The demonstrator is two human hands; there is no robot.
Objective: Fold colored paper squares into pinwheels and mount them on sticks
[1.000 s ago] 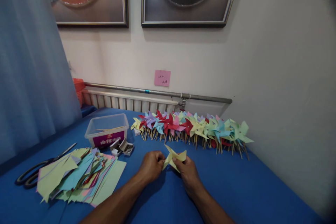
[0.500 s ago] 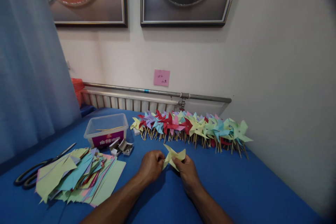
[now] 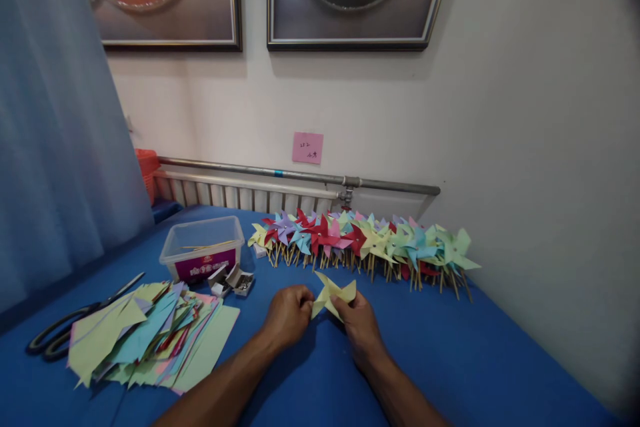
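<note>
Head view looks down on a blue bench point(image 3: 475, 360) set against a pale wall. Near its middle, both hands meet over a yellow-green paper pinwheel point(image 3: 334, 293). Left hand point(image 3: 287, 313) is curled with its fingertips pressed together at the pinwheel's left point, pinching it. Right hand point(image 3: 361, 327) pinches the pinwheel's lower right part between thumb and fingers, so the paper sits between the two hands, just above the bench surface; whether it touches the cloth cannot be told. Behind the hands, along the wall, runs a row of finished pinwheels point(image 3: 365, 243) in yellow, red, purple, blue, pink and green, leaning on thin wooden sticks. Left of the hands lies a loose stack of coloured paper point(image 3: 145, 337), with black scissors point(image 3: 65, 330) just beside it at the bench's left edge. Behind the paper stands a clear plastic tub point(image 3: 203, 255) with a purple label and a few sticks inside, and just right of the tub are small open boxes point(image 3: 233, 280) of what look like pins. A radiator point(image 3: 250, 195) with a pipe runs along the wall, a pink note point(image 3: 307, 147) is stuck above it, two framed pictures hang higher up, and a blue curtain point(image 3: 55, 147) fills the left side.
</note>
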